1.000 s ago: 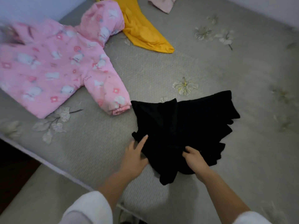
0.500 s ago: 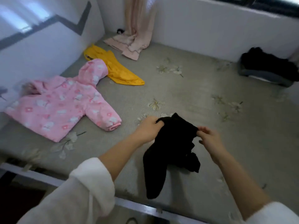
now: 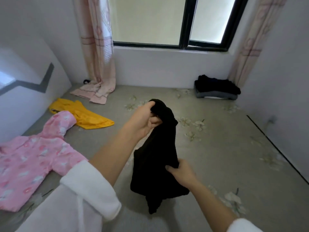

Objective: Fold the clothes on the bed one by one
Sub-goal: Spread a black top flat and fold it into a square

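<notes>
A black garment (image 3: 157, 158) hangs in the air above the grey flowered bed (image 3: 217, 148). My left hand (image 3: 143, 121) grips its top end, raised high. My right hand (image 3: 182, 173) pinches its right edge lower down. The garment's lower part droops toward the sheet. A pink printed jacket (image 3: 31, 163) lies spread flat at the left of the bed. A yellow garment (image 3: 83, 114) lies crumpled beyond the jacket.
A stack of folded dark clothes (image 3: 215, 88) sits at the far right corner by the wall. A pink curtain (image 3: 97, 64) hangs at the far left and pools on the bed. White walls border the left, the far end and the right. A window is at the back.
Both hands lifted the black garment off the bed. My left hand rose higher with its top end, and my right hand dropped to the garment's side. The view tilted up toward the window.
</notes>
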A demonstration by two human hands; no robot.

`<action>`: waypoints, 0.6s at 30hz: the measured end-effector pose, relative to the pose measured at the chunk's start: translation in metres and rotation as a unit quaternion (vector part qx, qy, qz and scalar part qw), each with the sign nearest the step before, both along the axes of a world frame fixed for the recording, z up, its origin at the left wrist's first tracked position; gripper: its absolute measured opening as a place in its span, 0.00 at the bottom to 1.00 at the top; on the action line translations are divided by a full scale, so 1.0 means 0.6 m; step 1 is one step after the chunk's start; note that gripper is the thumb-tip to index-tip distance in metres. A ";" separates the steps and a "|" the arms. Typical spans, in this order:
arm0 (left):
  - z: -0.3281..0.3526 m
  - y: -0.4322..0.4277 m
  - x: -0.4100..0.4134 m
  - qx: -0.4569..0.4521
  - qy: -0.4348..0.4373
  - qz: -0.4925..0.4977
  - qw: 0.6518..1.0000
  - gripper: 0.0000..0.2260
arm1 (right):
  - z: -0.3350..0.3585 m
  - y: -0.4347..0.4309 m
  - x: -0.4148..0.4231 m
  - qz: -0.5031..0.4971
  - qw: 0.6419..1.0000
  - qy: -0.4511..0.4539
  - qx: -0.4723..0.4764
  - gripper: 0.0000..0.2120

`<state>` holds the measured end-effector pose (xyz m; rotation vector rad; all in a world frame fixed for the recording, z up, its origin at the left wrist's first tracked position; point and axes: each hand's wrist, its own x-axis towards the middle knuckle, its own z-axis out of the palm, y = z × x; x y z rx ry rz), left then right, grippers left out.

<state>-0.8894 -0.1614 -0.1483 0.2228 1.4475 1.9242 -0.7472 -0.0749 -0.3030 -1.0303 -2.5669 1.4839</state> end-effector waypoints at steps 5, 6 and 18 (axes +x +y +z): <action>0.040 0.027 -0.068 0.013 0.027 0.151 0.988 0.10 | 0.077 0.187 0.038 0.031 0.998 0.013 -0.055 0.06; 0.039 0.028 -0.080 0.005 0.015 0.164 0.986 0.09 | 0.097 0.222 0.042 0.018 0.998 0.030 -0.045 0.07; 0.032 0.075 -0.103 -0.084 0.079 0.347 0.931 0.04 | 0.294 0.444 0.043 0.088 0.981 0.171 0.036 0.16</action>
